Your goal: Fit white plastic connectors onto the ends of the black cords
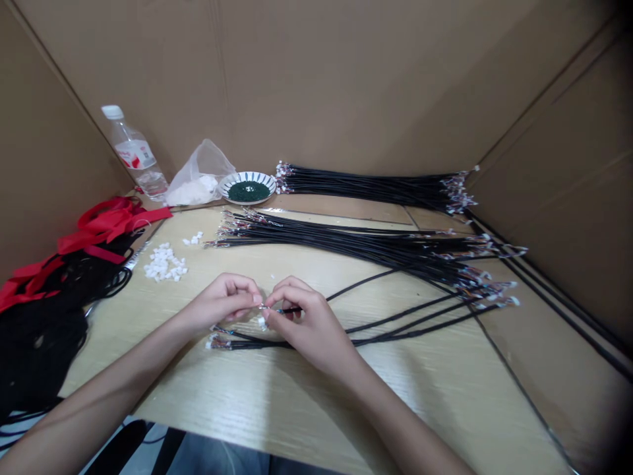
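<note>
My left hand (225, 305) is closed in a pinch at the stripped tip of a black cable. Its fingertips meet a tiny whitish piece, too small to name. My right hand (309, 316) grips that black cable (353, 285) close to its wire end, thumb and forefinger pressed together. Just beneath the fingertips a small white connector (262, 322) shows. Below both hands lie a few more black cables (410, 330) with coloured wires and white connectors at their ends. Left of my left hand is a loose pile of white connectors (165, 262).
A bundle of black cables (341, 241) lies beyond my hands, another bundle (370, 185) against the cardboard wall. A plate of dark green bits (248, 191), a plastic bag (198, 181) and a water bottle (136, 155) stand behind. Red ribbon (106, 224) and black cords (39, 349) heap at left.
</note>
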A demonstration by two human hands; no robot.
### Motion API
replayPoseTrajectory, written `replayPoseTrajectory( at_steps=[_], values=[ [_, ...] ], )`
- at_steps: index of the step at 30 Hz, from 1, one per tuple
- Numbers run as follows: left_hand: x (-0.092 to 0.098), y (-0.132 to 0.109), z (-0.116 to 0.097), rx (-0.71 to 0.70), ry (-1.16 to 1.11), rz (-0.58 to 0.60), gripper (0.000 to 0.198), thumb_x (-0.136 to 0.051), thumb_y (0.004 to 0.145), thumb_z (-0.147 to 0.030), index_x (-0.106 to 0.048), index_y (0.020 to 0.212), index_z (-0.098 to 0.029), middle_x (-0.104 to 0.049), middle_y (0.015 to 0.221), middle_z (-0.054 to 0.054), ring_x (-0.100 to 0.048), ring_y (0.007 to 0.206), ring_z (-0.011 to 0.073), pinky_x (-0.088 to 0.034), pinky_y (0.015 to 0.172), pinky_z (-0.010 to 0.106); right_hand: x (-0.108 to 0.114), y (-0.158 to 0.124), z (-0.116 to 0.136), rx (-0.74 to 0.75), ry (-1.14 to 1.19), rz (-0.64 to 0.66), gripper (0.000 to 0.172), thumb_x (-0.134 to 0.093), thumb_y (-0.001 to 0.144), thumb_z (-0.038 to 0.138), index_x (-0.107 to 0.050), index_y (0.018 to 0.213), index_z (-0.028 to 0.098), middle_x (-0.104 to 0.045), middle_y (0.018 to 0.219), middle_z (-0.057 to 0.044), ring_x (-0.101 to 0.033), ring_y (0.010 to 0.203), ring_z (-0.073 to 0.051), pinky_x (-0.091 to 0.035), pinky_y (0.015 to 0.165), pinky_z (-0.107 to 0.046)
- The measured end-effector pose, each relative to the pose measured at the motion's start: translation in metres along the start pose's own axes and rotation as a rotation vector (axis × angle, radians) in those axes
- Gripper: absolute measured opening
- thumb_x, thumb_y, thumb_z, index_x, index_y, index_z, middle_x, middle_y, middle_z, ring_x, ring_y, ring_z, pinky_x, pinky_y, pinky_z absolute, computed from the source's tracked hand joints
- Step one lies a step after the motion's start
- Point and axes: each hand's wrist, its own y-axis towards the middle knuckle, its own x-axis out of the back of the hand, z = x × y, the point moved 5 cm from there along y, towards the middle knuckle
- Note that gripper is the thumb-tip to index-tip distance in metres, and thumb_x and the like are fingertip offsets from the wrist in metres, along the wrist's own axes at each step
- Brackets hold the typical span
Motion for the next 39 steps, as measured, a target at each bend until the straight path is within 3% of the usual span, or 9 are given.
replayPoseTrajectory(
  at_steps=[14,20,26,34,39],
  values=[
    [-0.003,-0.001,0.0,-0.003,-0.018,0.043,0.027,-0.064,0.077,-0.038,-0.06,0.072,-0.012,-0.039,0.045,-0.008,-0.027,0.038,0.0034,-0.016,0.039,0.016,0.001,0.0,0.001,0.01,0.083,0.04,0.019,-0.056,0.083,0.017,-0.063,0.065,0.016,-0.058,0.075,-0.002,-0.054,0.073,-0.012,-0.04,0.065,-0.025],
    [0.002,-0.005,-0.012,-0.076,0.095,-0.066,0.029,-0.065,0.074,-0.04,-0.059,0.066,-0.012,-0.041,0.045,-0.007,-0.031,0.04,0.0041,-0.02,0.04,0.017,0.004,0.002,0.0,0.013,0.091,0.003,0.02,-0.055,0.082,0.016,-0.062,0.064,0.016,-0.058,0.074,-0.002,-0.054,0.072,-0.013,-0.04,0.067,-0.026],
    [-0.007,-0.006,-0.013,-0.102,0.195,-0.052,0.026,-0.072,0.067,-0.035,-0.066,0.067,-0.01,-0.049,0.051,-0.003,-0.036,0.047,0.0056,-0.026,0.044,0.018,0.006,0.003,-0.003,-0.013,0.093,-0.047,0.018,-0.055,0.081,0.014,-0.061,0.064,0.015,-0.057,0.074,-0.002,-0.054,0.072,-0.013,-0.039,0.065,-0.025],
    [-0.01,-0.005,-0.005,-0.075,0.203,-0.026,0.036,-0.064,0.076,-0.044,-0.069,0.069,-0.01,-0.038,0.045,-0.005,-0.027,0.043,0.005,-0.018,0.04,0.019,0.007,0.004,-0.004,-0.033,0.153,-0.062,0.018,-0.057,0.081,0.016,-0.063,0.064,0.016,-0.056,0.072,-0.002,-0.054,0.07,-0.013,-0.041,0.065,-0.025],
    [-0.007,-0.005,-0.003,-0.071,0.139,-0.014,0.036,-0.065,0.077,-0.043,-0.066,0.063,-0.01,-0.035,0.046,-0.005,-0.023,0.043,0.0047,-0.013,0.04,0.022,0.007,0.005,-0.007,-0.048,0.318,-0.038,0.016,-0.059,0.078,0.022,-0.061,0.064,0.016,-0.055,0.072,0.0,-0.052,0.069,-0.012,-0.04,0.066,-0.025]
  ],
)
